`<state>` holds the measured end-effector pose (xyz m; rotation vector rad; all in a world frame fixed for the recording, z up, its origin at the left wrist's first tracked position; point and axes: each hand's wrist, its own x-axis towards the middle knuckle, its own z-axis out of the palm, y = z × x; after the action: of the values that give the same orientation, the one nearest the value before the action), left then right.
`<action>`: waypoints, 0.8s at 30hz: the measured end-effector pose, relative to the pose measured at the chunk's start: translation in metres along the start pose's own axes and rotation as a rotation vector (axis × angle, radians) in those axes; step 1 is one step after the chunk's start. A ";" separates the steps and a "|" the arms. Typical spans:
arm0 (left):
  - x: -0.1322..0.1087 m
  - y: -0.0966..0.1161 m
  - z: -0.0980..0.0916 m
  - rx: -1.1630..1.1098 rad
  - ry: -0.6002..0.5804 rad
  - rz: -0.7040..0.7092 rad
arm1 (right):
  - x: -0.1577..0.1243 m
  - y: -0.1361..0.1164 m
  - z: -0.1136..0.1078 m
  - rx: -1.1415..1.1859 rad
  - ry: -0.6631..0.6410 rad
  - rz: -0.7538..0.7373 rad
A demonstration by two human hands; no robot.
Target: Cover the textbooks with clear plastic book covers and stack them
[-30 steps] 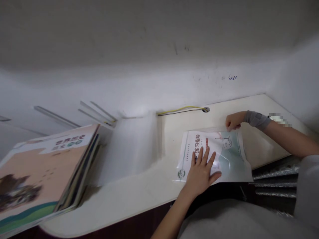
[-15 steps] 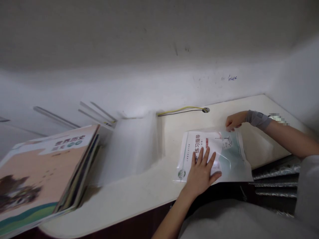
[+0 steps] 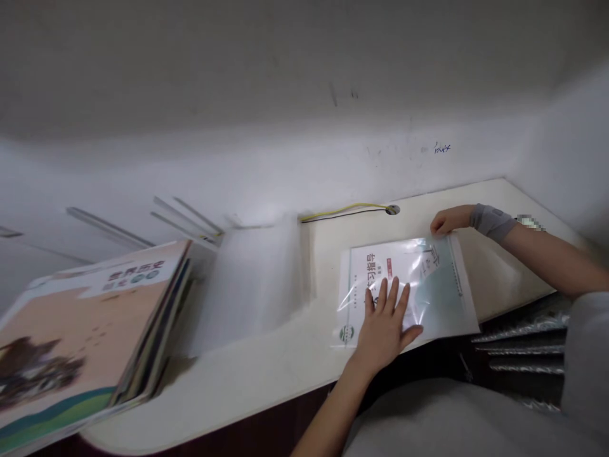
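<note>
Head view: we've swung the book [image 3: 432, 301] toward twelve o'clock, seemingly flatter, left hand [image 3: 384, 330] splayed, right hand [image 3: 451, 220] pinching it.

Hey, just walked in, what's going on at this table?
A person's left hand lies spread on a book in a clear cover, on a white table. Their right hand, fingers curled, seems to pinch the cover's far edge. A stack of books sits off to the left.

Stacked books [image 3: 80, 336], yellow cable [image 3: 343, 209] beside black cable [image 3: 343, 216], round hole [image 3: 392, 210], blue handwriting [image 3: 442, 148] on pale wall [image 3: 266, 168]
</note>
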<state>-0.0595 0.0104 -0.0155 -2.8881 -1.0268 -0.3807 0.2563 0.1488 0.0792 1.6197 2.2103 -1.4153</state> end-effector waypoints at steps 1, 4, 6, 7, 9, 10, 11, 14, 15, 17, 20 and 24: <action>-0.001 0.001 0.000 0.012 0.008 -0.001 | -0.002 0.002 0.000 0.011 0.081 0.033; -0.002 -0.004 -0.005 0.035 0.050 -0.034 | -0.011 0.011 0.005 0.054 0.436 0.146; -0.001 -0.018 -0.014 0.028 0.081 -0.107 | -0.020 0.018 0.013 0.065 0.581 0.178; 0.001 -0.029 -0.020 0.015 0.086 -0.160 | -0.025 0.021 0.018 0.071 0.580 0.203; 0.009 -0.056 -0.032 -0.021 0.051 -0.289 | -0.034 0.028 0.031 0.110 0.507 0.293; 0.014 -0.071 -0.037 -0.039 -0.003 -0.359 | -0.038 0.032 0.038 0.140 0.451 0.345; 0.021 -0.085 -0.041 -0.050 -0.076 -0.453 | -0.041 0.034 0.046 0.173 0.402 0.386; 0.044 -0.120 -0.042 -0.153 -0.241 -0.643 | -0.042 0.039 0.070 0.242 0.415 0.351; 0.052 -0.127 -0.039 -0.187 -0.248 -0.667 | -0.040 0.039 0.077 0.242 0.484 0.299; 0.065 -0.138 -0.031 -0.244 -0.212 -0.684 | -0.035 0.040 0.087 0.213 0.653 0.191; 0.078 -0.147 -0.020 -0.315 -0.134 -0.704 | -0.028 0.041 0.096 0.179 0.820 0.123; 0.084 -0.152 -0.011 -0.366 -0.036 -0.741 | -0.018 0.041 0.100 0.105 0.957 0.130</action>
<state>-0.0942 0.1790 0.0114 -2.6715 -2.2264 -0.5938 0.2523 0.0678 0.0049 2.8418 2.3262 -0.7828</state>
